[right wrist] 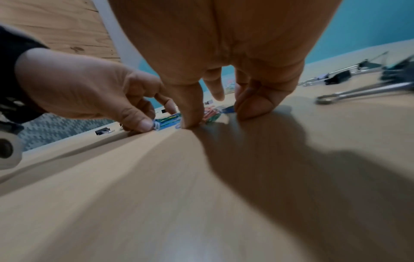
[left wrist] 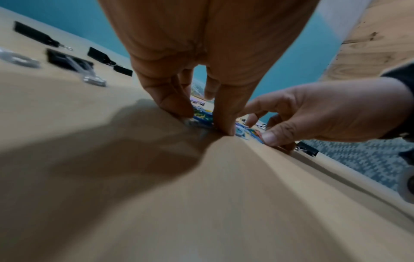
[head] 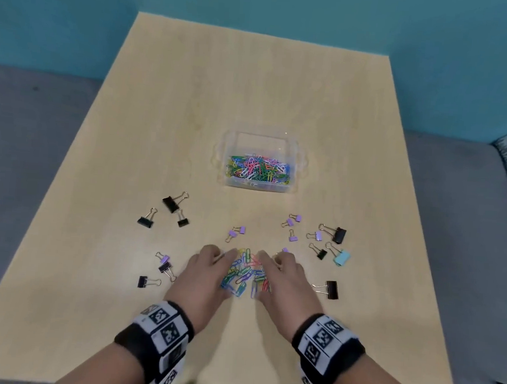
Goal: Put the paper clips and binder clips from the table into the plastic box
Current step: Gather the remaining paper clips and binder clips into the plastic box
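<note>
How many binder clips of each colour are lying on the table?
Black binder clips: 8
Purple binder clips: 8, one half hidden behind the right hand
Light blue binder clip: 1
Total: 17

Likely office or recording room: pale wood-look table point(head: 168, 102), teal partition wall point(head: 259, 0), grey carpet point(head: 34, 134).
</note>
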The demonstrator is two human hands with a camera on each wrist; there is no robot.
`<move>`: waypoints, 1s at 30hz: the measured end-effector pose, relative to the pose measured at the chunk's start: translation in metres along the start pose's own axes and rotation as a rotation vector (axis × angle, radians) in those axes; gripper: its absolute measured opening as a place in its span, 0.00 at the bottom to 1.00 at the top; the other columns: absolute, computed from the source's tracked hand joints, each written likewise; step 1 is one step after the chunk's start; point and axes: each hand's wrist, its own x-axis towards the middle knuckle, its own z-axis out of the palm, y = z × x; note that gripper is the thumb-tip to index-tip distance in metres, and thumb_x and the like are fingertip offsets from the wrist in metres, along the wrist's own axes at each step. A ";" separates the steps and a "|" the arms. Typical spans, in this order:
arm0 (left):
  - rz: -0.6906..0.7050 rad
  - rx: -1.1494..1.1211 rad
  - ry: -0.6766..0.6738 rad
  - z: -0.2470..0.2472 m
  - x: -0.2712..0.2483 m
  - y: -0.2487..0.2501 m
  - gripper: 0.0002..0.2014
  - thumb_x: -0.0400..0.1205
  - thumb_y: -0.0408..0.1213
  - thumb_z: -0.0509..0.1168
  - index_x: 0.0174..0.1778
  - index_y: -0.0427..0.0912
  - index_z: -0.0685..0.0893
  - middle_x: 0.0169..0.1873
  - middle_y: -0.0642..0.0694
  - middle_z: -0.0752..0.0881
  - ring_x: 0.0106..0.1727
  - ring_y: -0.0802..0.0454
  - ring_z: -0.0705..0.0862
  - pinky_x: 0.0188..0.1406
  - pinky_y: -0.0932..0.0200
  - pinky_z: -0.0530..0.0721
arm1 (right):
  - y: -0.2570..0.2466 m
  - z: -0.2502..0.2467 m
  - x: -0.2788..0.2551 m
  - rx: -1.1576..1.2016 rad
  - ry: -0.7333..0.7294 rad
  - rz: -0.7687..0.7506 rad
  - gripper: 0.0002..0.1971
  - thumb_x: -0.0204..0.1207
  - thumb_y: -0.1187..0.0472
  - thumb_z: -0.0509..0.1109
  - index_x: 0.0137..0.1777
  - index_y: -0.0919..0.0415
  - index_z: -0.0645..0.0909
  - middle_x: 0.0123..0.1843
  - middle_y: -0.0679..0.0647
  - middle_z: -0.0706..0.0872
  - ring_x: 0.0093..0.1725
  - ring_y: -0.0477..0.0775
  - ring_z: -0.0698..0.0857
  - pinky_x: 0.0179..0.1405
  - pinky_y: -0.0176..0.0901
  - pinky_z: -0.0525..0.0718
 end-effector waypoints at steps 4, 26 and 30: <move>0.045 0.051 0.018 0.005 0.022 0.007 0.25 0.76 0.38 0.68 0.68 0.59 0.71 0.59 0.50 0.69 0.54 0.49 0.73 0.51 0.51 0.81 | -0.013 0.005 0.020 -0.036 0.007 -0.046 0.24 0.76 0.61 0.68 0.70 0.47 0.68 0.60 0.50 0.67 0.56 0.54 0.69 0.49 0.47 0.81; -0.105 0.065 -0.014 -0.009 0.024 0.001 0.06 0.80 0.33 0.61 0.37 0.43 0.76 0.37 0.50 0.74 0.33 0.47 0.77 0.32 0.55 0.75 | -0.005 -0.025 0.021 0.015 -0.163 0.003 0.10 0.80 0.65 0.61 0.40 0.52 0.66 0.43 0.48 0.71 0.40 0.54 0.73 0.34 0.43 0.67; -0.160 -0.093 -0.135 -0.029 0.027 -0.001 0.06 0.79 0.34 0.62 0.36 0.46 0.80 0.34 0.53 0.79 0.36 0.53 0.81 0.34 0.59 0.75 | 0.003 -0.038 0.029 0.099 -0.308 0.045 0.04 0.76 0.63 0.61 0.41 0.56 0.75 0.41 0.51 0.81 0.40 0.54 0.80 0.28 0.40 0.69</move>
